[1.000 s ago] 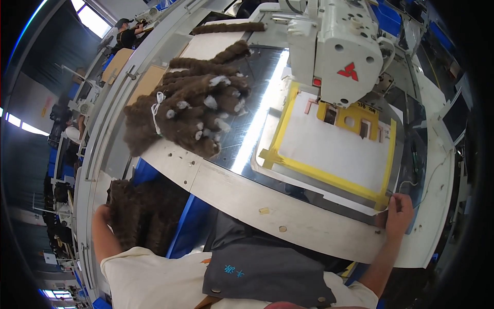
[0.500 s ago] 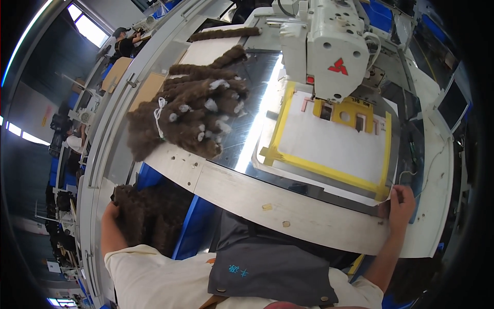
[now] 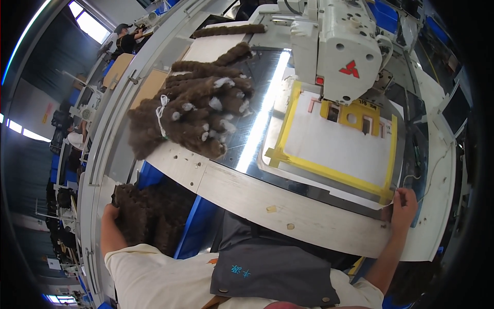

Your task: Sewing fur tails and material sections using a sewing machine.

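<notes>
At lower left, my left hand grips the edge of a dark brown fur piece, its fingertips partly hidden by the fur. That fur lies over a blue bin. On the right, my right hand is closed in a pinch by the near right corner of a flat template edged with yellow tape. What its fingers hold is too small to make out. A white sheet fills the template, with a yellow cut-out plate at its far side.
A white sewing machine head stands over the template's far edge. Brown fur strips, tied with white cord, lie on the dark shiny tabletop. One more fur strip lies farther back. A screen stands at far right.
The whole table and machine sit slightly farther right in the picture, as the view has turned a little. Both hands keep nearly the same places and grips.
</notes>
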Available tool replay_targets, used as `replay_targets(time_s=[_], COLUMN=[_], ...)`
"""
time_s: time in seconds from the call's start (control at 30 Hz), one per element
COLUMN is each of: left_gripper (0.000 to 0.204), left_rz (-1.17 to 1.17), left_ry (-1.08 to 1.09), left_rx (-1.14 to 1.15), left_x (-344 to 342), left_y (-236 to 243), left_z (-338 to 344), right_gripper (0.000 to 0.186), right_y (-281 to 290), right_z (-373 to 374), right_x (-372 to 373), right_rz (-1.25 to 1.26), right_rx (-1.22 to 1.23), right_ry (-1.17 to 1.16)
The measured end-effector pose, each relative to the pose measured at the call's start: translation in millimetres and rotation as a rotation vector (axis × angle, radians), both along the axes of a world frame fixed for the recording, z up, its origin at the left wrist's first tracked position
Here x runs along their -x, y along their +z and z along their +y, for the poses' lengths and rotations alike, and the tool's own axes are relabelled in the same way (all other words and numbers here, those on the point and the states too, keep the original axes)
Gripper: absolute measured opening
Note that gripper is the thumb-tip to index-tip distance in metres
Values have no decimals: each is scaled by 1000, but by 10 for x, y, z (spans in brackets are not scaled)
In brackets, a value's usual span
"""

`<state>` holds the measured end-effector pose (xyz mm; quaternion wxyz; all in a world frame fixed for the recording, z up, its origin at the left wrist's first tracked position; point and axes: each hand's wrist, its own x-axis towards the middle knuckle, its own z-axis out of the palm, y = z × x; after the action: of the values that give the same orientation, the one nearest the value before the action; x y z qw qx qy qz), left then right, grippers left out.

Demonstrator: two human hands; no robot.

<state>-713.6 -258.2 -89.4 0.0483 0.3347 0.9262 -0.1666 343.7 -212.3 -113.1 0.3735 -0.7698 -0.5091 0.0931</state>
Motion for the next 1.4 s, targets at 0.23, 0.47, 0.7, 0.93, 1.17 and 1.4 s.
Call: replay_targets(time_s=[0.23, 0.47, 0.7, 0.93, 1.17, 1.4], left_gripper=[39, 40, 44, 25, 20, 53], left_rz=[39, 1, 35, 313, 735, 946], left_ry=[79, 124, 166, 32, -215, -527], left_rx=[24, -63, -65, -175, -206, -529], left_x=[149, 138, -14, -960, -1703, -3553], left_y=[-79, -91, -59, 222, 1155, 2176], left_z=[23, 16, 76, 292, 858, 1605], right_gripper=[5, 5, 5, 4, 4, 5], right_y=[-7, -1, -6, 50, 17, 246], right_z=[-9, -23, -16, -18, 22, 13], right_x=[-12, 12, -5, 71, 21, 91], right_rz=[-36, 5, 3, 8, 20, 36], right_rx=[2, -13, -18, -7, -14, 4], right_ry=[1, -18, 15, 5, 25, 56])
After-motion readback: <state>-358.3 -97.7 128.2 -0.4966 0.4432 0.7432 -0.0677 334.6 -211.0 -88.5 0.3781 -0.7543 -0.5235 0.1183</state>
